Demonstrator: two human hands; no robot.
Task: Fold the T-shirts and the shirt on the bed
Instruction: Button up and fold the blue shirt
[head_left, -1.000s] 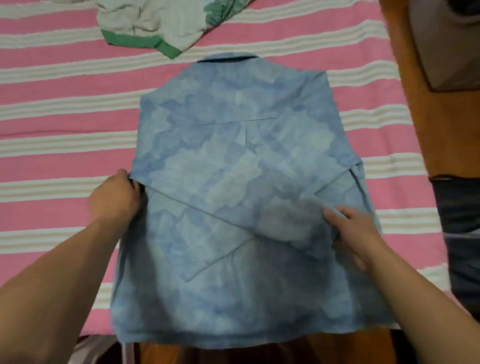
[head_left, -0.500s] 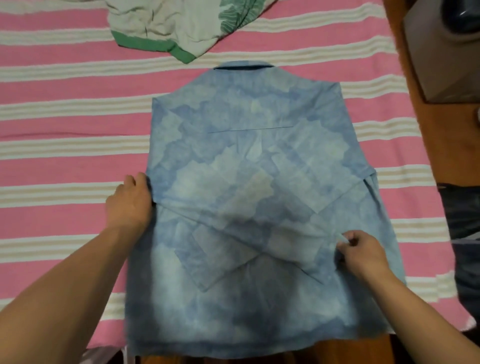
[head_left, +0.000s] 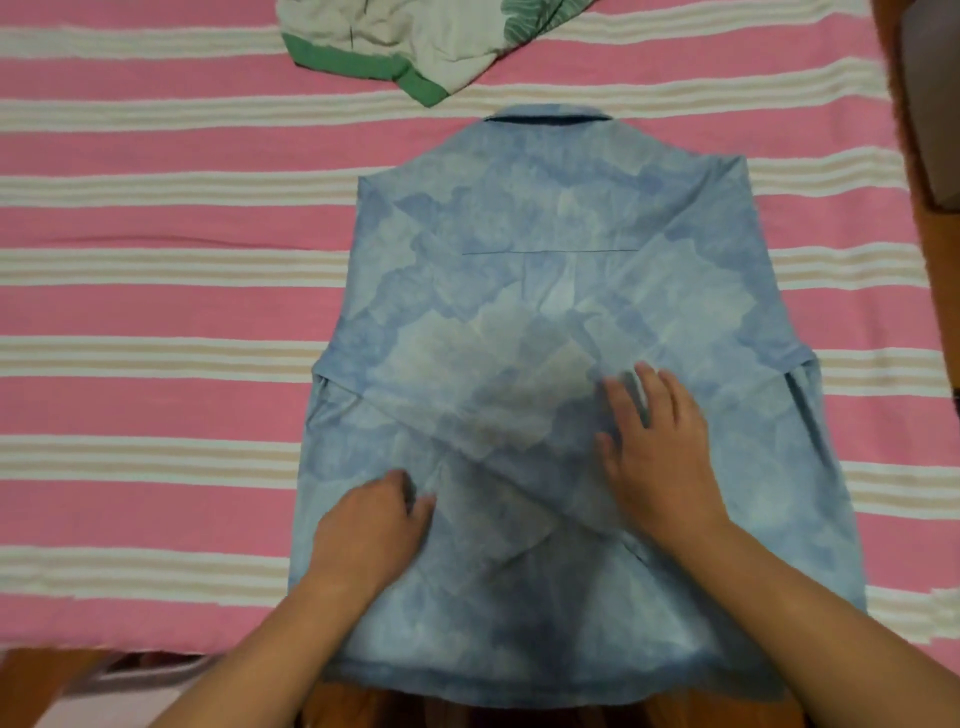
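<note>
You are working on the blue shirt (head_left: 566, 291), which is lying back-up on the pink striped bed cover (head_left: 156, 312), collar pointing away from you and hem hanging just over the near edge of the bed. Both sleeves are lying folded in across the back of the shirt, crossing each other below the yoke seam, so the sleeve stage looks done. Your right hand (head_left: 657, 452) is resting flat on the shirt right of its centre, fingers straight and spread, pressing the crossed sleeve cloth down and gripping nothing. Your left hand (head_left: 371, 525) is sitting on the shirt's lower left part, near its left edge; the fingers are looking bent at the tips, but blur is hiding whether they are pinching cloth or only pressing, so that one cannot be called. Judging by the lie of things, you are smoothing the sleeves before the next fold. Still ahead on this shirt: bringing the sides in if you want it narrower, then folding the hem up toward the collar. Beyond the shirt's collar, a white T-shirt with green trim (head_left: 415, 41) is lying crumpled and unfolded, touching nothing of the shirt. So the task is reading as early: one garment part-folded, at least one more not yet started.
</note>
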